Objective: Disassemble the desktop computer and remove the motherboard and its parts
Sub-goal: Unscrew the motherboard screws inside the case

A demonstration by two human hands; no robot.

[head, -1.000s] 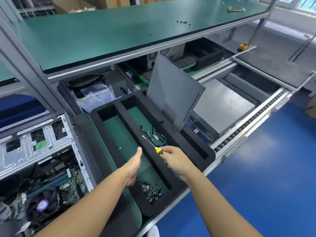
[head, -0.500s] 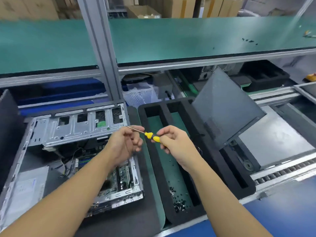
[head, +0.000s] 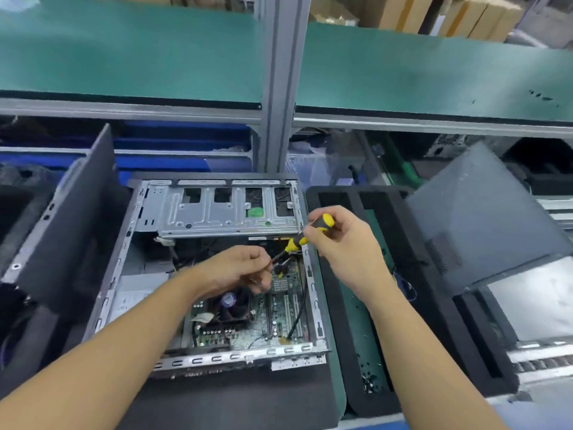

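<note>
The open desktop case (head: pixel 310 305) lies on its side in front of me, with a metal drive cage (head: pixel 217 209) across its far end. Inside it, the green motherboard (head: pixel 279 315) shows a black cooler fan (head: pixel 231 305) and slots. My right hand (head: pixel 344 246) grips a yellow and black screwdriver (head: pixel 310 232) by the handle, its shaft pointing down-left into the case. My left hand (head: pixel 238 270) hovers over the board with fingers curled at the screwdriver's tip; whether they pinch it is hidden.
A black foam tray (head: pixel 434 321) with a green bottom and several loose screws (head: pixel 369 383) sits right of the case. A grey side panel (head: pixel 477 218) leans on the tray's far right. A dark panel (head: pixel 68 218) stands left. A green shelf (head: pixel 403 72) hangs overhead.
My view swung left from the foam tray to the case. Both hands moved with the screwdriver from over the tray to over the motherboard, its tip now pointing down into the case.
</note>
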